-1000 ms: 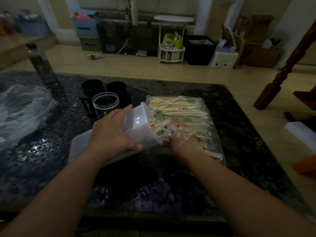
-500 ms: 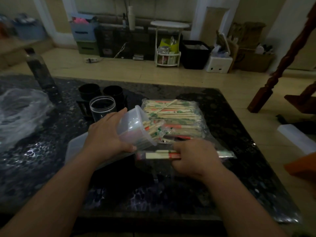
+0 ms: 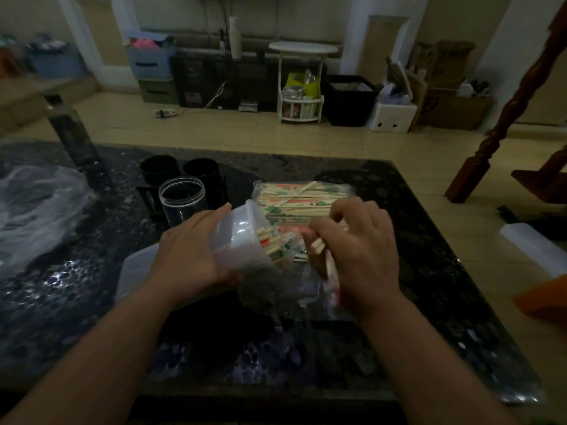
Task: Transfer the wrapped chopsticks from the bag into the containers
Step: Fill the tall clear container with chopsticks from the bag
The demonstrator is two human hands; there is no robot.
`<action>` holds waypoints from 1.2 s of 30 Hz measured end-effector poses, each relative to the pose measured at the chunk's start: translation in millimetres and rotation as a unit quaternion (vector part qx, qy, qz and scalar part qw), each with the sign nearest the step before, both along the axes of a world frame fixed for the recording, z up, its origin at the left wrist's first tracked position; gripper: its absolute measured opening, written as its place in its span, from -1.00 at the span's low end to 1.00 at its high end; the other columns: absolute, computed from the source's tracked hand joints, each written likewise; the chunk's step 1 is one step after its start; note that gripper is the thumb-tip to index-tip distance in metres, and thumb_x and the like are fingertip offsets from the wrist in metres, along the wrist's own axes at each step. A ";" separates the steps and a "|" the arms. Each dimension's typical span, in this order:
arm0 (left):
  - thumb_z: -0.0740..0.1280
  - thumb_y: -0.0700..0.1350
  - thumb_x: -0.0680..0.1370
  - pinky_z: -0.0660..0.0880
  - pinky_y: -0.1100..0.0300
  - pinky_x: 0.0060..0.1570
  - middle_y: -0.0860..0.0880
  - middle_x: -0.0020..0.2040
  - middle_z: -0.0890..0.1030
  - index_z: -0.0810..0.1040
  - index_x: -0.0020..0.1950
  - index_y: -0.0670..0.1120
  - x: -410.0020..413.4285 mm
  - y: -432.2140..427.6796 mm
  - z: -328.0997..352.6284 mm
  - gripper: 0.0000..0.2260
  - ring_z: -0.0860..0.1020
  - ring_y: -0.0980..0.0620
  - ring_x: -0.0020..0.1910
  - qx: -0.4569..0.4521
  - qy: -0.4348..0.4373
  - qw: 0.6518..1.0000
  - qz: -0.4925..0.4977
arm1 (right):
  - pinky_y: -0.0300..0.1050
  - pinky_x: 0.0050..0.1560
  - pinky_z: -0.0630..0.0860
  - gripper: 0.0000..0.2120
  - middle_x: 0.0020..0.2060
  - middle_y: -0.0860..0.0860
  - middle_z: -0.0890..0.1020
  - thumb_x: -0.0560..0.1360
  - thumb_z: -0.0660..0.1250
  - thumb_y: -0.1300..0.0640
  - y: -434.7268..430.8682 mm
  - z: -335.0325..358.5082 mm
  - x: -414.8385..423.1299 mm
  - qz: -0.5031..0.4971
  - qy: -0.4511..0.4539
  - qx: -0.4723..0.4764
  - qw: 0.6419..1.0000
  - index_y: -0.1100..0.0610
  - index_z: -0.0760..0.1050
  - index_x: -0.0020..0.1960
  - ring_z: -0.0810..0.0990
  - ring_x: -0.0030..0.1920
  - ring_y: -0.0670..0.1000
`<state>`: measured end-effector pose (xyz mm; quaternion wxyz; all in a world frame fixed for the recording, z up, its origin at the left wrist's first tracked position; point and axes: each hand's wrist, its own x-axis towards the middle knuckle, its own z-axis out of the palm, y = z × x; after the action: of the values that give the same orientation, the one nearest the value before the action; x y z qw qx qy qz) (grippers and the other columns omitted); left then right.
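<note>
Wrapped chopsticks [image 3: 319, 245] are pinched by the right hand [image 3: 365, 253] beside the tilted container [image 3: 242, 237], which is gripped by the left hand [image 3: 187, 262].

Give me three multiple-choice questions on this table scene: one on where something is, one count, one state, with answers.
1. The clear jar stands: A on the floor; B on a chair; C on the table behind the container the left hand grips.
2. Black cups behind the jar: A one; B two; C four.
3. The right hand: A lies flat; B grips wrapped chopsticks; C hangs off the table.
Answers: 1 C, the jar stands upright past the tilted container. 2 B, two dark rims show. 3 B, its fingers curl round a pair.
</note>
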<state>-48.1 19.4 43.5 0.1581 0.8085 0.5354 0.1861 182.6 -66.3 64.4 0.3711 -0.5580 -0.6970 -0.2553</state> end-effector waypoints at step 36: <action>0.65 0.15 0.10 0.17 0.03 0.36 0.06 0.49 0.28 0.13 0.55 0.17 7.2 -0.5 0.1 0.12 0.27 0.02 0.44 -0.007 0.010 1.000 0.014 | -0.10 -0.21 0.59 -0.70 -0.13 0.00 0.65 0.40 0.53 0.09 26.8 -32.5 -13.9 0.045 0.626 -0.252 0.737 -0.06 0.45 0.02 0.64 -0.18 -0.04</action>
<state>-40.9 18.9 43.6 0.1560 0.8016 0.5496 0.1762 168.6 -39.5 31.9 0.5801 -0.6330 -0.3710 0.3537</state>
